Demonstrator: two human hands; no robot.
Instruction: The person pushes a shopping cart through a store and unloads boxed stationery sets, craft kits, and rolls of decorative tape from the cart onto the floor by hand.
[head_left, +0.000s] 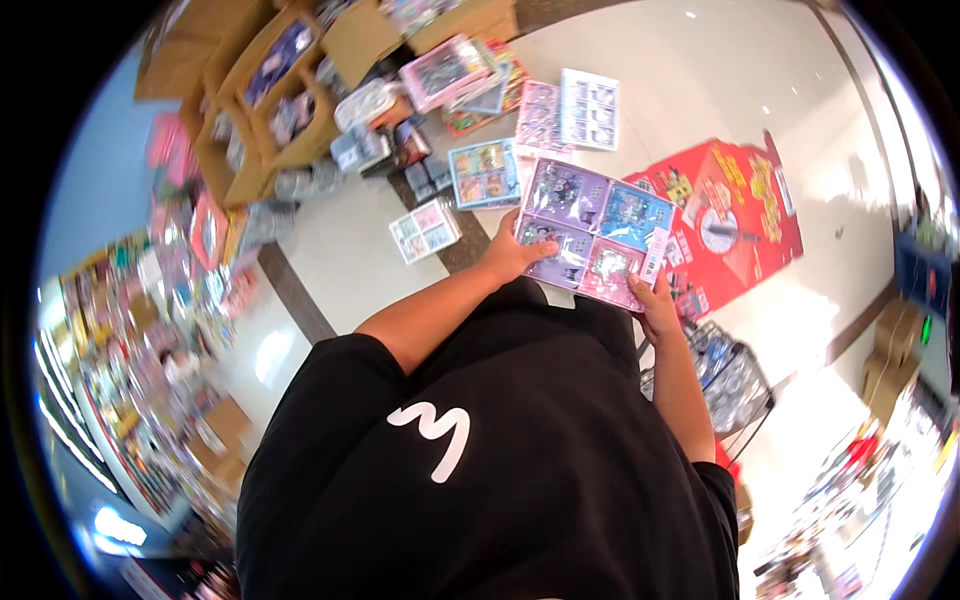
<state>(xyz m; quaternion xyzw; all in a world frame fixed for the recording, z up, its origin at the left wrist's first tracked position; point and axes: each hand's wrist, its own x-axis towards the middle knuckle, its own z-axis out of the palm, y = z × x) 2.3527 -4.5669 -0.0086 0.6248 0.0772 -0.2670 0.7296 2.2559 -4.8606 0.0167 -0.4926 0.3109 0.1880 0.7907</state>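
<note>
Between my two hands is a flat, clear-wrapped box (598, 231) split into four panels, two purple, one blue and one pink, each with small shiny items inside. My left hand (517, 255) grips its left edge, thumb lying over a purple panel. At the lower right corner my right hand (654, 300) pinches the pink panel's edge with the thumb on top. A white strip with writing runs down the box's right side. Just beyond it on the floor are a blue-edged four-panel box (486, 174), a pink box (538, 116) and a pale blue-and-white box (590, 109).
A small white four-panel box (425, 231) lies on the tiled floor. Red printed cardboard (739, 225) spreads to the right, near a wire basket of clear packages (724, 379). Opened cardboard cartons (259, 139) and stacked pink boxes (448, 73) crowd the upper left. Packed shelves (142, 360) line the left.
</note>
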